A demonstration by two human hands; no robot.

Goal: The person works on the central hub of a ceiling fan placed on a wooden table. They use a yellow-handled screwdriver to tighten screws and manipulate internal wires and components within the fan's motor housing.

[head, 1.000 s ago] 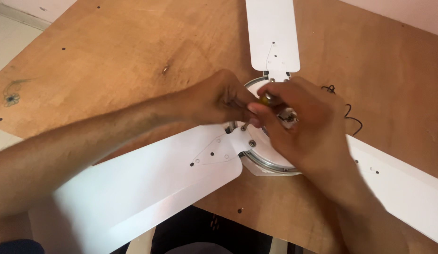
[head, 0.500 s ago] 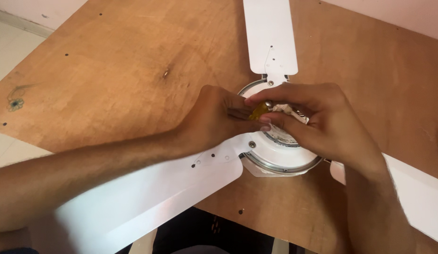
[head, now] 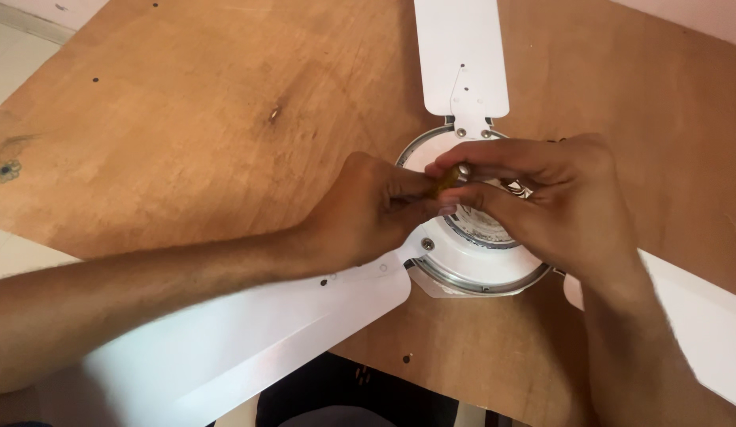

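Note:
A white ceiling fan lies flat on a wooden board (head: 186, 126); its round motor hub (head: 479, 265) sits under my hands, with blades reaching up (head: 461, 55), lower left (head: 249, 340) and right (head: 700, 316). My left hand (head: 368, 213) and my right hand (head: 550, 202) meet over the hub, both pinching a small yellowish tool handle (head: 449, 179). My fingers hide most of it and the hub's centre. A blade screw (head: 427, 244) shows just below my left hand.
The board's front edge runs diagonally below the hub, with a dark gap (head: 344, 395) under it. Pale floor (head: 12, 39) shows at the far left. A dark wire (head: 556, 142) peeks out behind my right hand.
Both hands have shifted slightly up and right over the hub. The small tool now lies more level between my fingertips, and the lower-left blade's screw has become uncovered.

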